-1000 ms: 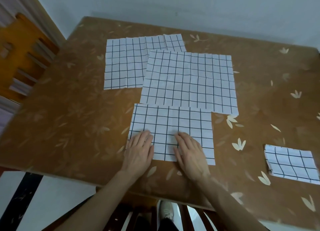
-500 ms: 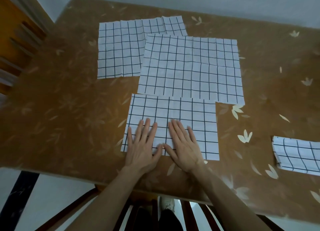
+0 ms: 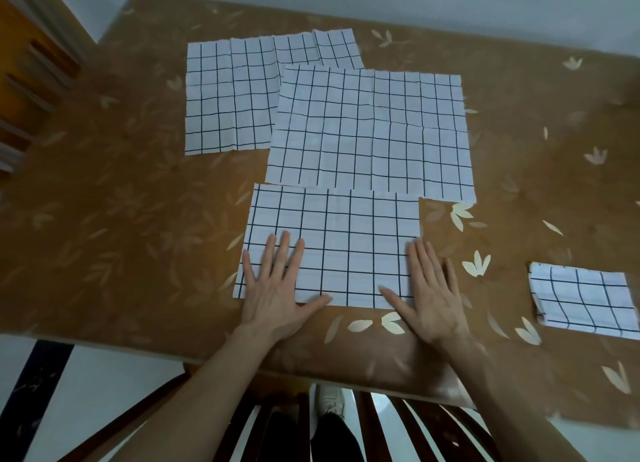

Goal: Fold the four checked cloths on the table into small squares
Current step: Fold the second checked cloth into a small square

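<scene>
- The left hand [image 3: 273, 288] lies flat with fingers straight and spread, pressing the near-left corner of the near cloth [image 3: 332, 243]; the thumb reaches toward 3 o'clock along the near edge. It holds nothing, only bears down.
- The right hand [image 3: 427, 288] is flat and spread too, over the cloth's near-right corner, part on cloth and part on the table [image 3: 104, 236]. I judge the two hands sit wide apart at the ends to smooth the layer and set the crease.
- The near cloth is a wide rectangle, roughly half as deep as the open sheets, so it looks folded once; its far edge meets or just overlaps the big cloth [image 3: 370, 132] at 12 o'clock.
- The next move probably calls for bringing one short end over the other, which would explain a hand at each end.
- The big cloth lies open and flat, its left part overlapping the far cloth [image 3: 228, 97] at 11 o'clock, which is also unfolded. Both seem parked within reach, waiting their turn.
- At 3 o'clock, well apart from the hands, a folded cloth [image 3: 581, 298] rests near the table's right side, small and compact; it looks finished and set aside from the working space.
- So, as I judge it: one done, one partly folded, two untouched.
</scene>
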The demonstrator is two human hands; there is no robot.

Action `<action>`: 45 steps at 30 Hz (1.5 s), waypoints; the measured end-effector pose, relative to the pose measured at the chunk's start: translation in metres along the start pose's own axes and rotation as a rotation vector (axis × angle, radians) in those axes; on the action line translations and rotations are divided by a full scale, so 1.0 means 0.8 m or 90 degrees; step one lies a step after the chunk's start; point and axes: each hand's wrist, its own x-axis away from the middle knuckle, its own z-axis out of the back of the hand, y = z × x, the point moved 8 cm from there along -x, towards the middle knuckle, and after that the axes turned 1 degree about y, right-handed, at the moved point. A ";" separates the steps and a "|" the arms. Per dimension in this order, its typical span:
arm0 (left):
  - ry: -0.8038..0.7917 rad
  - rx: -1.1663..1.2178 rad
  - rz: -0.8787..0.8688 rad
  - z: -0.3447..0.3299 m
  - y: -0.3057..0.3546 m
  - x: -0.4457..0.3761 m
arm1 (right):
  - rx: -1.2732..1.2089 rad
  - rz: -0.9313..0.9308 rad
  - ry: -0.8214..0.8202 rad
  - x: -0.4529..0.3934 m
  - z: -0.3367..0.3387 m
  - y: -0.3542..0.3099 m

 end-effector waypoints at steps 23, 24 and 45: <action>0.055 0.023 -0.093 0.018 0.049 0.007 | -0.125 -0.208 0.106 0.021 0.032 0.008; 0.055 0.037 -0.127 0.019 0.064 0.009 | -0.137 -0.220 0.103 0.024 0.034 0.004; -0.032 0.004 -0.097 0.017 0.128 0.009 | -0.788 -0.577 0.078 0.043 0.022 -0.016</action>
